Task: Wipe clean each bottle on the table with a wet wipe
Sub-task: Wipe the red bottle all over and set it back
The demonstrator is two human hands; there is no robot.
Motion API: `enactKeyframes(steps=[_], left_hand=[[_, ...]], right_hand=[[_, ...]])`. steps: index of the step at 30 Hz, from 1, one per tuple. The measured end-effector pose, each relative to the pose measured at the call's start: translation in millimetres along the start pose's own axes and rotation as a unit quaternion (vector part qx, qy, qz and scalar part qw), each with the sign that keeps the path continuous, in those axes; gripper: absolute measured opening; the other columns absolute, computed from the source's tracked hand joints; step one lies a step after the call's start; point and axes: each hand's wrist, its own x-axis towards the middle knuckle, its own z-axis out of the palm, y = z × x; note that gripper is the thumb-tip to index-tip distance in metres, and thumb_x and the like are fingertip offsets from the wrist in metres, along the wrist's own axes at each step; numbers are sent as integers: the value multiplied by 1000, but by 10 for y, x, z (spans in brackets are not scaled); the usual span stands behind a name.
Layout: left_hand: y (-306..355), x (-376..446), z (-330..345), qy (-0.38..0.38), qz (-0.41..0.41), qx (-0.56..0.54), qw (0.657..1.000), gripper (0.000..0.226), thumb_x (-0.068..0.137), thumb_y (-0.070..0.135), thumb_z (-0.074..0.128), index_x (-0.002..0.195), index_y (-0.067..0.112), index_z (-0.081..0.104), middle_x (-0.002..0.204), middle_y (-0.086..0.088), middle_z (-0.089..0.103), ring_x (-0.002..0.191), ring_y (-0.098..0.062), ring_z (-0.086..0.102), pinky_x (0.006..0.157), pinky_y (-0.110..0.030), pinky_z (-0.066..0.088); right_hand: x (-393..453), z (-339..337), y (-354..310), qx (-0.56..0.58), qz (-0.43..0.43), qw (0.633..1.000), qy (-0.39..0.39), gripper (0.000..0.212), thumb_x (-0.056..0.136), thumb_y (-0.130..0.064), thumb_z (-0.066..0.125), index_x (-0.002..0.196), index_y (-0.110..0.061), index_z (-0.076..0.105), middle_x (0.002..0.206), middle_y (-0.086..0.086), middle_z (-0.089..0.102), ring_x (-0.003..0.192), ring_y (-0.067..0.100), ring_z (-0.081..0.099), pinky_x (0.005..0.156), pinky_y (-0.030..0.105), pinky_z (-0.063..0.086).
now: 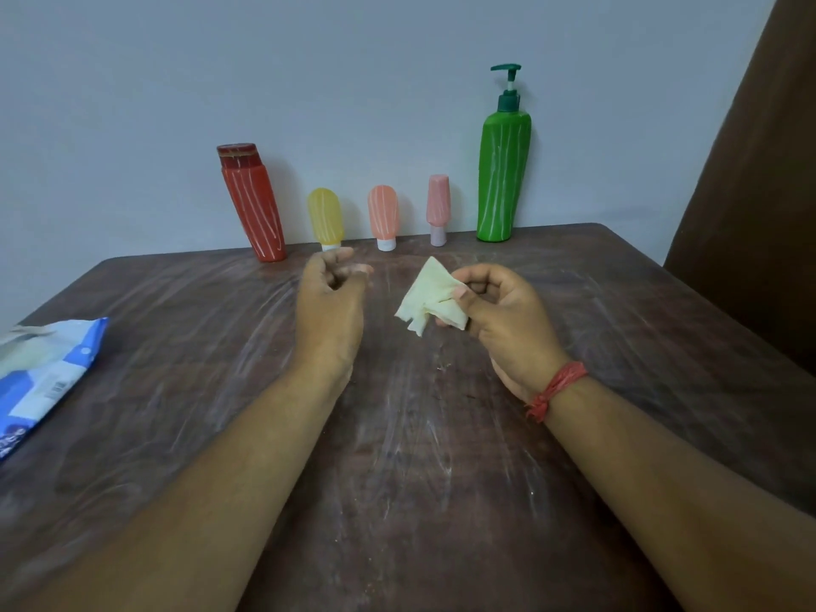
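Dark wood table point(441, 435), smeared w/ whitish streaks, pale wall behind. R hand point(503, 315) pinches a crumpled wet wipe point(430, 302) btwn thumb & fingers, held above mid-table. L hand point(331, 298) beside it, fingers loosely curled, holding nothing. Bottles line the far edge, L to R: red bottle point(254, 205), yellow tube point(325, 218), orange tube point(384, 214), pink bottle point(438, 207), green pump bottle point(503, 170). Blue wipes pack point(44, 377) at L edge.
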Motion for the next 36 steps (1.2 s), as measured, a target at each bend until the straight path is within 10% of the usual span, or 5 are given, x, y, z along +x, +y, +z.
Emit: enactKeyframes(steps=[3, 8, 13, 25, 36], left_hand=[[14, 366, -195, 58, -1, 67, 996, 25, 95, 14, 60, 119, 20, 55, 101, 7, 63, 82, -5, 60, 64, -13, 47], [-125, 1156, -703, 115, -24, 244, 963, 49, 84, 23, 70, 125, 16, 42, 120, -10, 59, 105, -24, 62, 92, -44, 55], [-170, 1636, -833, 129, -40, 342, 930, 77, 85, 27, 79, 141, 2, 32, 139, -15, 44, 122, -28, 52, 92, -36, 48], [-436, 1995, -712, 80, -74, 363, 925, 81, 81, 26, 82, 139, 9, 28, 139, -18, 50, 126, -38, 53, 106, -51, 47], [-381, 1594, -715, 30, -57, 272, 960, 55, 77, 29, 81, 121, 14, 51, 111, -7, 65, 96, -22, 66, 81, -37, 57]], right_hand=[[8, 25, 16, 24, -3, 1000, -4, 17, 97, 4, 55, 95, -10, 64, 107, 19, 66, 99, 28, 68, 84, 43, 60], [24, 64, 53, 39, -11, 999, -18, 19, 97, 2, 55, 100, -14, 66, 106, 6, 70, 104, 23, 68, 90, 40, 58], [35, 89, 147, 29, -22, 999, -30, 22, 96, 1, 56, 102, -17, 68, 107, 5, 72, 106, 22, 69, 87, 39, 56], [41, 75, 187, 23, -30, 999, -29, 25, 96, 3, 56, 101, -17, 69, 101, 0, 74, 100, 16, 70, 86, 36, 57], [-1, 104, 138, -7, -45, 999, -28, 23, 97, -1, 57, 100, -20, 69, 100, -4, 74, 97, 10, 70, 80, 27, 56]])
